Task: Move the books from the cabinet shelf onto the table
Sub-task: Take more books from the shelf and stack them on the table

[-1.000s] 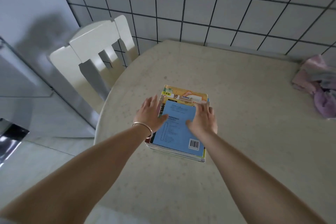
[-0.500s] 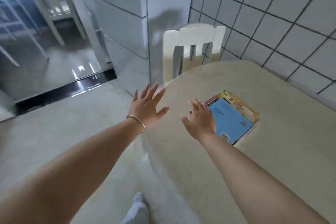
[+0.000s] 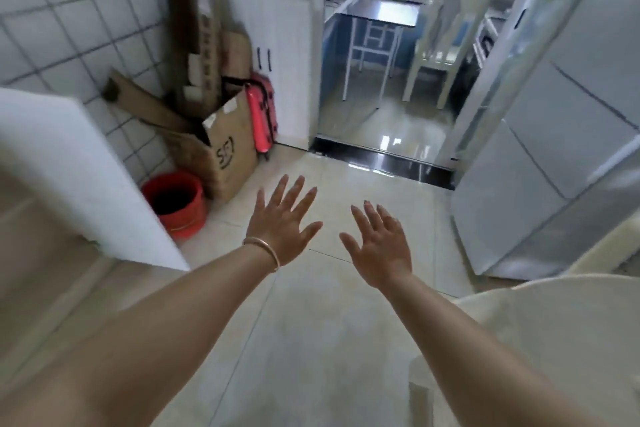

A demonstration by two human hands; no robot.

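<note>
Both hands out front, left hand (image 3: 282,224) and right hand (image 3: 379,246) with fingers spread, holding nothing; no books in view; white cabinet (image 3: 79,177) lies left, nearer the left hand.

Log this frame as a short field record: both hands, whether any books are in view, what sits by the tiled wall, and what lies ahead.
left hand: open, fingers spread, holds nothing, bracelet on the wrist
right hand: open, fingers spread, holds nothing
books: none in view
table: pale rounded edge at lower right
by the tiled wall: red bucket on the floor, cardboard box beside it, pink suitcase behind the box
ahead: doorway to a room with a dark table and a white chair
image: motion blur, strongest at the left
</note>
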